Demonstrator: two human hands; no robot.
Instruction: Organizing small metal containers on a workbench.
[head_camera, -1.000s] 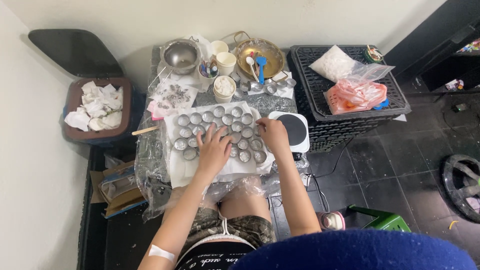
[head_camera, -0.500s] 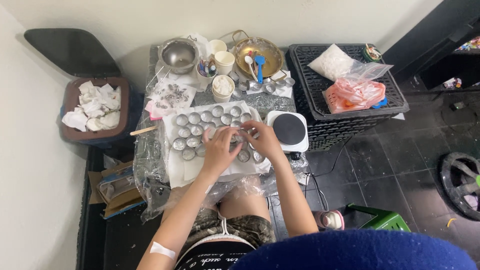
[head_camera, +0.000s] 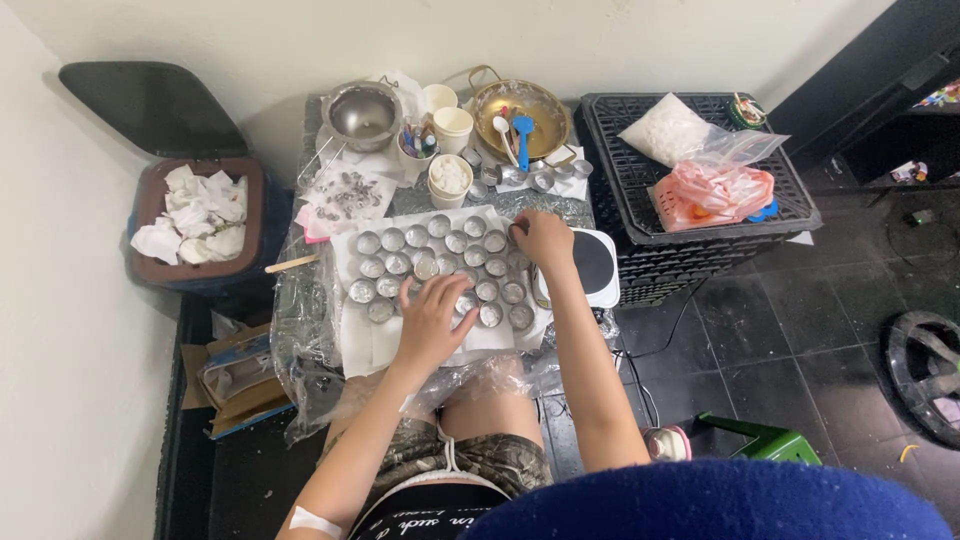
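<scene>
Mid-frame, your left hand (head_camera: 432, 322) lies spread flat on the small metal cups (head_camera: 432, 260); your right hand (head_camera: 543, 238), fingers curled, touches their upper-right edge, grip unclear.

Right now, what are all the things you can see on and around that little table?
Small round cups: many, silver, in rows on white paper on the table.
Steel bowl: one, silver, far left of the table.
Brass bowl: one, golden, far side, holding a blue spatula and white spoon.
Paper cups: a few, white, between the bowls.
Scale: one, white with black top, right edge.
Crate: one, black, right of table, bearing a white bag and pink bag.
Bin: one, brown, left, full of white tissues.
Left hand: on the near cups.
Right hand: at the right-hand cups.
</scene>
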